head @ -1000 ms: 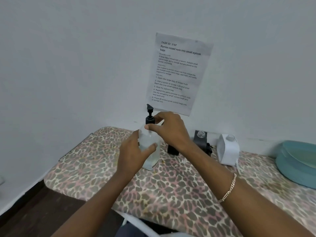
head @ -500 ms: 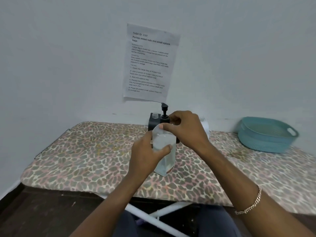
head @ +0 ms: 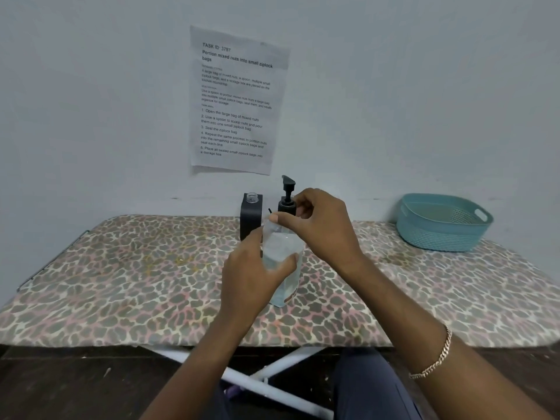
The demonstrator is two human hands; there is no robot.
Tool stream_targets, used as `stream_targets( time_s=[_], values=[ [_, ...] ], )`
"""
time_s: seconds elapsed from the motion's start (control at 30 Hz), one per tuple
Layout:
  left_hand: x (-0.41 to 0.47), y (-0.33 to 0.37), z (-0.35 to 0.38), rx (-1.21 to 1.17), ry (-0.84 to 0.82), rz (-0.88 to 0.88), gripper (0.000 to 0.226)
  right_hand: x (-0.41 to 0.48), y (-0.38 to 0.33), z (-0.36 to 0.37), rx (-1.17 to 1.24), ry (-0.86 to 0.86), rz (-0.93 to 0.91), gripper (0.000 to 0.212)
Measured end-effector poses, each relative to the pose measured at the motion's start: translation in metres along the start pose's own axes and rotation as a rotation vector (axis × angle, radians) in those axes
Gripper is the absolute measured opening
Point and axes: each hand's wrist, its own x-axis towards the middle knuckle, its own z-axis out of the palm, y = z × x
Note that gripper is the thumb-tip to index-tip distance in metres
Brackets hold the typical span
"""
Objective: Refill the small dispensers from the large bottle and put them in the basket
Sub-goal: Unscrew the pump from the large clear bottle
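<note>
The clear plastic bottle (head: 283, 268) stands upright near the middle of the leopard-print board (head: 121, 283), pump spout pointing left. The left hand (head: 253, 275) wraps its body; the right hand (head: 322, 230) pinches the black pump (head: 287, 197). A teal woven basket (head: 439, 225) sits at the far right edge.

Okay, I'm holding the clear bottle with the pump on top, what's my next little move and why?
Probably keep twisting the black pump off with your right hand while your left hand steadies the clear bottle; the pump looks still seated, and the black dispenser behind stands uncapped.
</note>
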Motion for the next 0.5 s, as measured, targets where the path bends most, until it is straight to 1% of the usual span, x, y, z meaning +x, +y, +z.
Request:
stream_targets(
  time_s=[0.1,0.2,0.33,0.43,0.5],
  values=[
    [-0.0035,-0.0021,0.0029,0.003,0.013,0.020,0.060,0.0022,-0.0007,0.0039,-0.030,0.038,0.022,0.051],
    [-0.0070,-0.0027,0.0046,0.005,0.018,0.041,0.068,0.0025,0.0008,0.0085,-0.051,0.058,0.009,0.053],
    [-0.0047,-0.0023,0.0044,0.000,-0.003,0.061,0.069,0.0040,0.0061,0.0101,-0.054,0.042,-0.023,0.046],
    [-0.0048,-0.0024,0.0029,-0.016,-0.018,0.061,0.069,0.0055,0.0065,0.0063,-0.068,-0.001,-0.064,0.041],
    [-0.0056,-0.0031,0.0012,-0.032,-0.024,0.041,0.066,0.0072,0.0052,0.0016,-0.071,-0.059,-0.113,0.034]
  ],
)
